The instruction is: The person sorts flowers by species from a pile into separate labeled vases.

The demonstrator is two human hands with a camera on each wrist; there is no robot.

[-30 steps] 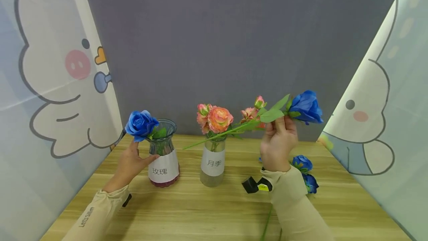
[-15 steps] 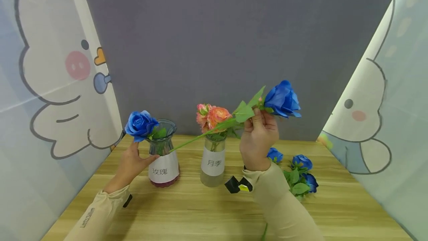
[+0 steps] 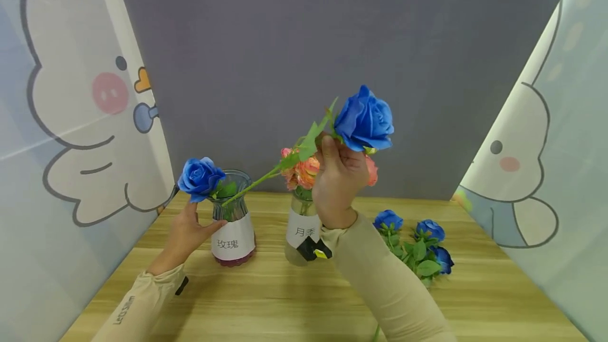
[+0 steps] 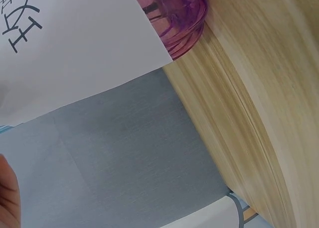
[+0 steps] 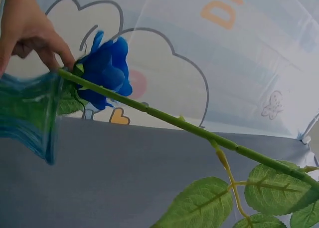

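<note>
On the pale wooden table (image 3: 266, 300), well to the right of the ribbed glass vase (image 3: 240, 209), lie blue artificial roses (image 3: 430, 229) with green leaves; the right sleeve hides less of their leaves than half a second ago. The right hand (image 3: 339, 178), in a cream sleeve, has moved higher and closer to this vase. Its grip is narrow: the thumb and fingers pinch, just below the bloom, a large bright blue artificial rose (image 3: 364, 120) with a long green stem. This bloom is above and to the right of the ribbed vase, and the stem slopes down to it. Before, the stem end was in front of the vase's side; now it overlaps the rim, but I cannot tell if it is inside or touching. The left hand (image 3: 187, 231) has stayed at the left side of the same vase, with the thumb across its front and the fingers behind, in a wide hold. The vase has a bluish neck, a pink base and a white paper label (image 3: 233, 239); it contains another blue rose (image 3: 201, 178), which leans over the left rim. To the right of it stands a straight clear glass vase (image 3: 295, 255), also labelled, with coral-pink ruffled flowers (image 3: 306, 172), now partly covered by the right hand. Behind the ribbed vase, farther away, rises a plain dark grey cloth backdrop (image 3: 266, 67).
</note>
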